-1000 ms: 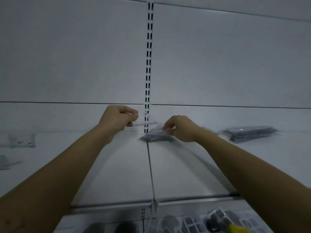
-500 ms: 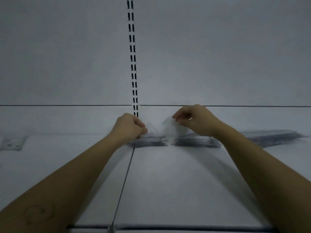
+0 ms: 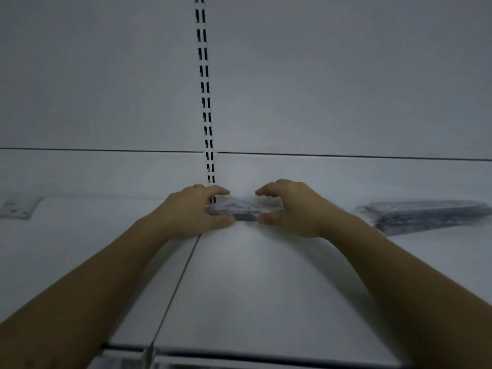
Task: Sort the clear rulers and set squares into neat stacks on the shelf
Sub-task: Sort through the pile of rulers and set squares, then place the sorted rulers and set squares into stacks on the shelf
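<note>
A low stack of clear set squares (image 3: 243, 209) lies at the back of the white shelf (image 3: 253, 283), near the slotted upright. My left hand (image 3: 193, 213) grips the stack's left end, thumb at the front edge and fingers over the top. My right hand (image 3: 290, 207) grips the right end the same way. Between the two hands only a short part of the stack shows. Further right lies a second, longer stack of clear rulers (image 3: 423, 213), apart from both hands.
A small clear item (image 3: 18, 207) lies at the far left of the shelf. The slotted upright (image 3: 205, 97) runs up the grey back panel. A seam (image 3: 178, 283) splits the shelf boards. The front rail (image 3: 266, 355) crosses the bottom.
Both hands have come down from lifting a clear piece above the stack. They now clasp the stack's two ends. The view has shifted closer to the shelf.
</note>
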### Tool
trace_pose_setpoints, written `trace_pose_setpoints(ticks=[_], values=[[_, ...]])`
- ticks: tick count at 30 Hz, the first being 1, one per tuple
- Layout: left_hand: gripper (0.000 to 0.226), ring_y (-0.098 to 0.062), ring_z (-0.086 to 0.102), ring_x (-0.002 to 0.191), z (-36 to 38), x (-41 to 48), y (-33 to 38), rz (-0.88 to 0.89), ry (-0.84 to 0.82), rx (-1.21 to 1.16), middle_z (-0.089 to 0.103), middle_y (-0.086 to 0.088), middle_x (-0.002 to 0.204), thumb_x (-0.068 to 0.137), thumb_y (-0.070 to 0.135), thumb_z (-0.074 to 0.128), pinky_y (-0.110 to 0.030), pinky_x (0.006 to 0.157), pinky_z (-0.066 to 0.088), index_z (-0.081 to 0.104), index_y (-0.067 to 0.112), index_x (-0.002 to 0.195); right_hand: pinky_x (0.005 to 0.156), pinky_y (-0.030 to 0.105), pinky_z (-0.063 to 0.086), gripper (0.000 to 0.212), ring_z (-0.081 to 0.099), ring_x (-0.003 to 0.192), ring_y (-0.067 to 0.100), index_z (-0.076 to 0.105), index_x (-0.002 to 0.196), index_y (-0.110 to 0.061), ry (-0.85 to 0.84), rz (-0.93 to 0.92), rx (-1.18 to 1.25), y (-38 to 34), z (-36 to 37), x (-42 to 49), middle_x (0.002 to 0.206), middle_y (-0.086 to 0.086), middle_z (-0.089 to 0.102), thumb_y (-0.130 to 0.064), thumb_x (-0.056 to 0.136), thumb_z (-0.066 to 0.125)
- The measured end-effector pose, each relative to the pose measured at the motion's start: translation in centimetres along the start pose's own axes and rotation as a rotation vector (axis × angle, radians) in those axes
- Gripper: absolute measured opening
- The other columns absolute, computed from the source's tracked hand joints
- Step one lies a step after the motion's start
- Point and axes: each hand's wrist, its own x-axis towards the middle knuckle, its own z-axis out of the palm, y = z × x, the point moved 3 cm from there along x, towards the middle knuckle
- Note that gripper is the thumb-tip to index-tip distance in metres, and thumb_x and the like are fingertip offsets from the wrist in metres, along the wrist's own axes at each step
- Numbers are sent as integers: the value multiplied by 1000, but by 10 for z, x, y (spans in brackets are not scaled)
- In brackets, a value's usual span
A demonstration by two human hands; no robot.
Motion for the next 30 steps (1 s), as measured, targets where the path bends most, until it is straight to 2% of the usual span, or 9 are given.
trace_pose_setpoints(ticks=[3,7,10,14,21,26,30], values=[[84,-12,57,106,3,2,-2,10,9,-15,58,9,124,59,83,51,-39,95,47,44,45,133,102,32,34,57,46,121,17,44,139,-30,0,-23,-76,-8,5,1,137,-2,48,-49,87,61],[75,-14,51,116,-4,-4,5,57,69,65,52,8,132,72,74,57,-36,97,40,40,41,137,107,35,28,62,42,126,17,40,141,-32,21,-54,-149,-18,3,3,141,-4,46,-55,86,59],[75,-18,45,126,-21,-13,11,80,115,204,47,5,140,77,73,52,-39,101,35,38,36,141,109,36,27,75,39,131,18,31,146,-30,44,-77,-190,-29,-5,5,146,-2,41,-58,83,61],[80,-18,43,127,-47,-40,-11,85,207,306,47,4,140,77,82,37,-42,104,35,39,32,140,113,41,27,97,32,136,23,17,151,-29,11,-113,-213,-67,-18,18,152,2,32,-65,75,64],[83,-18,41,129,-82,-105,-111,-141,227,308,45,5,143,74,82,30,-43,105,33,39,32,140,113,43,28,91,32,137,25,16,151,-33,-58,-242,-166,-172,11,67,153,1,28,-59,79,65],[69,-20,40,129,-109,-154,-207,-321,189,257,44,4,144,83,72,41,-44,105,33,40,32,139,113,43,28,83,33,137,25,16,151,-29,-170,-340,-111,-262,53,100,154,3,27,-56,85,59],[53,-20,44,126,-123,-185,-284,-432,182,190,48,5,140,88,62,45,-41,102,36,47,34,134,108,39,33,72,39,132,25,27,148,-27,-300,-365,-110,-319,89,125,149,4,34,-55,88,56]])
